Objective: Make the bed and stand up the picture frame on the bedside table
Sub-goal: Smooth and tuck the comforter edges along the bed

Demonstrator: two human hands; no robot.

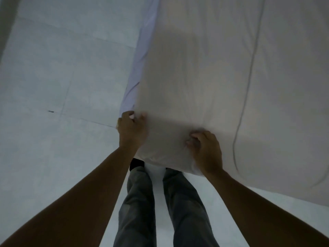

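Fingers (195, 136) of right hand (206, 152) bunch duvet (195, 68) at near edge; left hand (132, 130) pinches left corner — both closed on cloth, likely to tug it straight.

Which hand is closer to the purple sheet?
Left. The left hand grips the cover right beside the purple sheet; the right hand grips the cover farther right.
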